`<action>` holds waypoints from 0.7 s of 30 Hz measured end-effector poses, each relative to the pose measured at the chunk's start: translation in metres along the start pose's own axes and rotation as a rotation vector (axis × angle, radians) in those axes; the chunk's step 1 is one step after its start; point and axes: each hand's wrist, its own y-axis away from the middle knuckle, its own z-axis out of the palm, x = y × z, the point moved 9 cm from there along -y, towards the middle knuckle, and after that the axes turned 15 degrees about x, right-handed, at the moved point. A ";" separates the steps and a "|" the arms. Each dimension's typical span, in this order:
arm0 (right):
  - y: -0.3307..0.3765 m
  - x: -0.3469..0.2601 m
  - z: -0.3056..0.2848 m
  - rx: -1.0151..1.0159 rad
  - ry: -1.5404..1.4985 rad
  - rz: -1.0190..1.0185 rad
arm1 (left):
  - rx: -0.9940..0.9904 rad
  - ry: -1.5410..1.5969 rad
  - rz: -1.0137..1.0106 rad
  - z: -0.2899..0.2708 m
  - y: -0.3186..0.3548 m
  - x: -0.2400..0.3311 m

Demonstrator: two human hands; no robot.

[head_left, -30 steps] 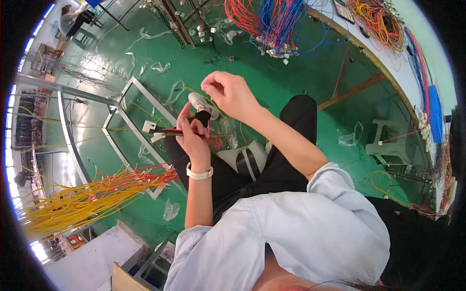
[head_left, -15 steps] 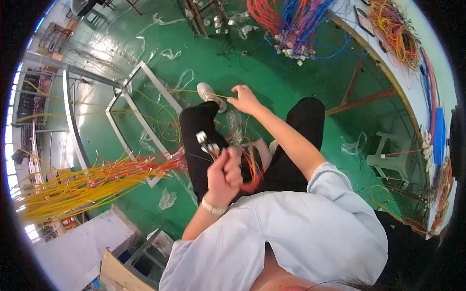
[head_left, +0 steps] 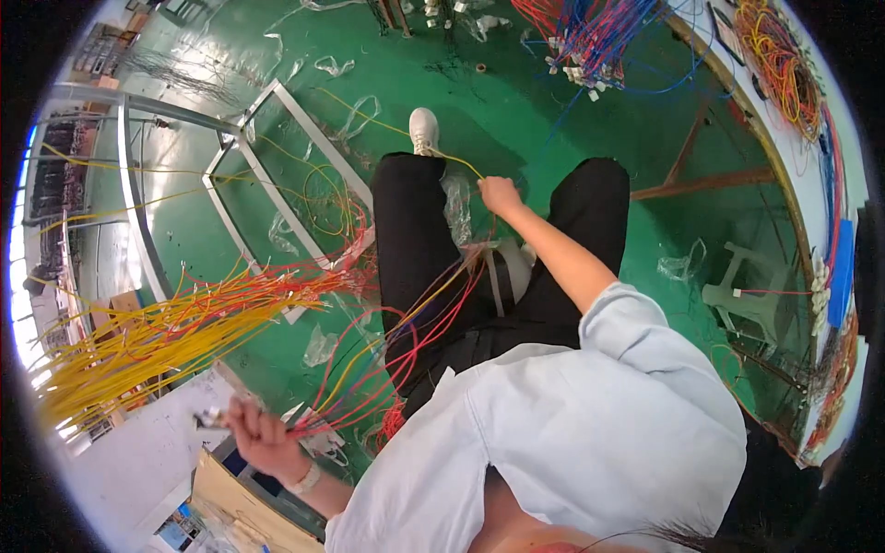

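My left hand (head_left: 265,440) is out at the lower left, its fingers wrapped round the connector end of a loose wire bundle (head_left: 346,378). Red, yellow and purple strands trail from it across my left thigh to between my knees. White and dark connector pieces (head_left: 212,419) poke out past the fingers, blurred. Between my knees, my right hand (head_left: 501,195) is closed on a yellow wire (head_left: 461,163), which runs left past my white shoe (head_left: 423,129). Beside my left leg spreads a large bundle of yellow and red wires (head_left: 194,323).
A grey metal frame (head_left: 309,129) stands on the green floor at left. A white table (head_left: 784,147) with coiled wires curves along the right, above a pale plastic stool (head_left: 747,286). Blue and red wires (head_left: 608,46) hang at its far end. A white board (head_left: 138,470) lies lower left.
My left hand has swung from my lap out to the lower left, drawing the wire bundle with it. My right hand has come nearer and closed on the yellow wire. My left foot has shifted.
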 end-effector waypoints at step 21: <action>0.162 0.098 -0.263 0.622 0.279 0.139 | 0.114 -0.091 0.067 0.051 -0.234 -0.182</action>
